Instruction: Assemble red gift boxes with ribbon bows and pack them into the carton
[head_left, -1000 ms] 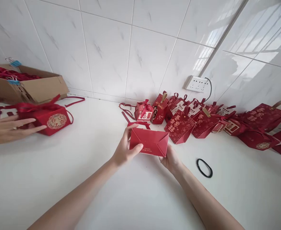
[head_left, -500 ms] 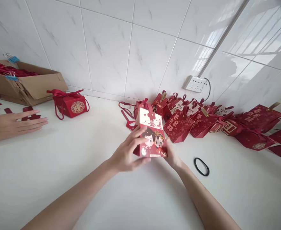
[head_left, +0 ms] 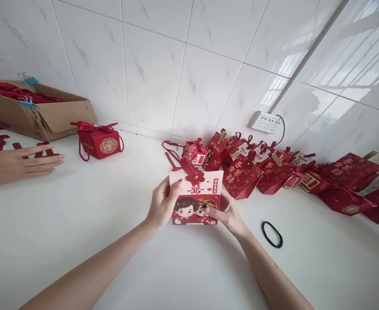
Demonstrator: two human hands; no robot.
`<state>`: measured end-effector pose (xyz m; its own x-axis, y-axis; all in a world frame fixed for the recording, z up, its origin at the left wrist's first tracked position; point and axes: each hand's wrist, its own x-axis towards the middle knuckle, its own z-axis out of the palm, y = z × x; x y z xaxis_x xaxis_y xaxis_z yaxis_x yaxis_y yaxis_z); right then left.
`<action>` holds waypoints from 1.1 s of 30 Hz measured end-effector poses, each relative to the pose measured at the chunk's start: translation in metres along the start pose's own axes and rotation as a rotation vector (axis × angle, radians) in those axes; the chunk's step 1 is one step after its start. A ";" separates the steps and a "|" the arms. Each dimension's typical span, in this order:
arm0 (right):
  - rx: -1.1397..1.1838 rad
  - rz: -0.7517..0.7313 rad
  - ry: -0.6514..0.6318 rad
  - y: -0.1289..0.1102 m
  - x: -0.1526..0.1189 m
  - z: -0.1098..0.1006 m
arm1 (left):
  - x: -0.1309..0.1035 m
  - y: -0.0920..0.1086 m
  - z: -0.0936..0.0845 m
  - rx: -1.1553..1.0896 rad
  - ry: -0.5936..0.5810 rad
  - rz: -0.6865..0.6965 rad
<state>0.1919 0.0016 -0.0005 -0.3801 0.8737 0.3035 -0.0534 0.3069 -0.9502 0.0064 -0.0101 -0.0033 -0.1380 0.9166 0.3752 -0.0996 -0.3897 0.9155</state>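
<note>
I have the red-and-white paper box (head_left: 196,202) in front of me at the middle of the counter (head_left: 63,224), its printed front tipped up towards my camera; whether its base rests on the surface, I can't tell. The left hand (head_left: 162,204) grips its left side, thumb over the upper front, and the right hand (head_left: 230,213) pinches the lower right, thumb flat across the cartoon print. The other fingers of both are mostly behind the card, so I can't tell how they lie there. A red strap (head_left: 186,164) stands up from the top edge, with a small gold stud at its foot.

I judge the step in hand to be a two-handed hold, squaring the box up. The next move seems to call for light, even pressure, since thin card would dent, and for leaving the strap free of the fingers.

Just behind sits a small box with a bow (head_left: 196,153), and more red boxes (head_left: 243,172) crowd off to the right. A black band (head_left: 281,243) lies near the right forearm. Well to the left are a bow-topped box (head_left: 100,143), a co-worker's hand (head_left: 31,165) and a cardboard carton (head_left: 63,118).
</note>
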 end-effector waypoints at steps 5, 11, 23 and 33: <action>0.044 0.045 -0.021 -0.004 -0.002 0.002 | 0.001 0.005 -0.001 -0.069 0.029 -0.070; 0.115 0.182 -0.114 -0.008 -0.004 -0.011 | 0.007 0.016 -0.009 -0.160 -0.087 -0.066; -0.064 0.146 -0.075 -0.013 -0.006 -0.012 | 0.009 0.020 -0.009 -0.166 -0.126 -0.105; -1.025 -0.849 0.326 0.009 -0.002 -0.018 | 0.012 0.018 -0.005 -0.074 -0.025 0.155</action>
<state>0.2092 0.0092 -0.0083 -0.3333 0.2834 0.8992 0.5960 0.8023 -0.0320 -0.0018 -0.0064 0.0171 -0.1327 0.8466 0.5154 -0.1512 -0.5312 0.8336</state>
